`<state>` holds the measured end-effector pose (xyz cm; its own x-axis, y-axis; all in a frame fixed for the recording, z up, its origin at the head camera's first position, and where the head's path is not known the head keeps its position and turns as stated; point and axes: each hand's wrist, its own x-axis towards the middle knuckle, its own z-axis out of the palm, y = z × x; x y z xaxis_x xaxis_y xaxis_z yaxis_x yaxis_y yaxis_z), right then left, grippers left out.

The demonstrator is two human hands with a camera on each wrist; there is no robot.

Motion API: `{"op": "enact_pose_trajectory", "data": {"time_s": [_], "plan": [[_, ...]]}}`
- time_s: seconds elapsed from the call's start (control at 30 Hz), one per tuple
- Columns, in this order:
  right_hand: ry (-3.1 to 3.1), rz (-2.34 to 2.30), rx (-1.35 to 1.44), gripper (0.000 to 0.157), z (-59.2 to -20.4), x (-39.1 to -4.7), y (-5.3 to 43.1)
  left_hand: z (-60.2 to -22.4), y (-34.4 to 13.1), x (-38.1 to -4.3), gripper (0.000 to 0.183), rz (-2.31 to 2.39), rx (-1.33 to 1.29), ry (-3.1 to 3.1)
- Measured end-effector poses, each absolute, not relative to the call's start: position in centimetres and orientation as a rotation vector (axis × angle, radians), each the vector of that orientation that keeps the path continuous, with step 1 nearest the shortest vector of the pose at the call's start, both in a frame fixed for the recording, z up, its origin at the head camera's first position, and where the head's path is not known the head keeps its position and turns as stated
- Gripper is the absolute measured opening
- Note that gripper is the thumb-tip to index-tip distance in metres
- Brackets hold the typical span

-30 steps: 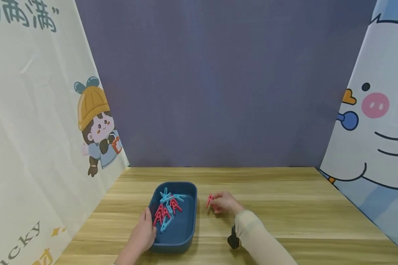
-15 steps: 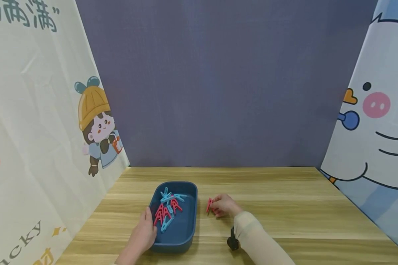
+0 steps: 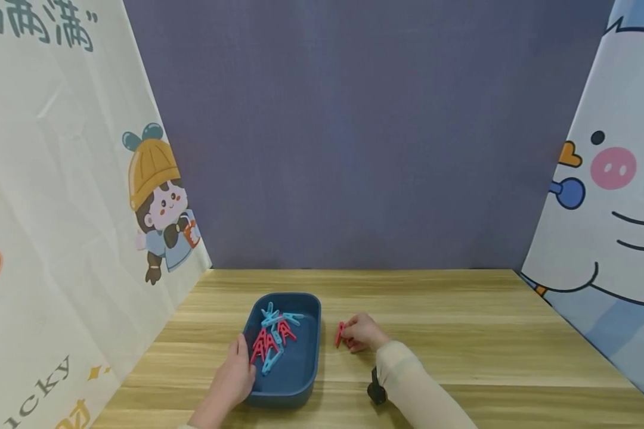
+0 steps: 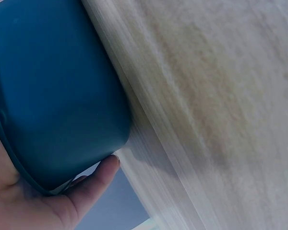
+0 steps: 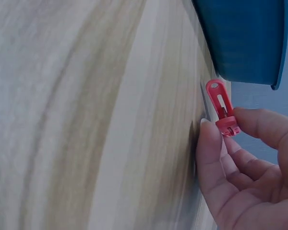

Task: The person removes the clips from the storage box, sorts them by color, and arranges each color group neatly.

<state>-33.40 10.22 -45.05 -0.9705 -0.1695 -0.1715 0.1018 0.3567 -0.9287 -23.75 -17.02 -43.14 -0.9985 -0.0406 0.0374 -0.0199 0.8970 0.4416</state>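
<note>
On the desk point(image 3: 451, 333), my left hand point(image 3: 233, 375) grips the left wall of the blue box point(image 3: 279, 401), probably to steady it, with red and blue pegs point(image 3: 271, 342) lying inside. Just right of the box, my right hand point(image 3: 366, 332) pinches one red peg point(image 5: 226, 123) by one end, likely for fine control.

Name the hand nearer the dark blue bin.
Left. The left hand grips the dark blue bin at its left side; the right hand is apart, to its right, pinching a red clothespin.
</note>
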Motion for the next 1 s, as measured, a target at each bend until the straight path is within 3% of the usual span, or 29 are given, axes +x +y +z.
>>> {"op": "enact_pose_trajectory", "data": {"time_s": [1.0], "plan": [[2.407, -1.75, -0.047, 0.009, -44.63, -33.65, 10.73, -43.12, -16.97, -23.48, 0.066, -0.693, 0.023, -2.982]]}}
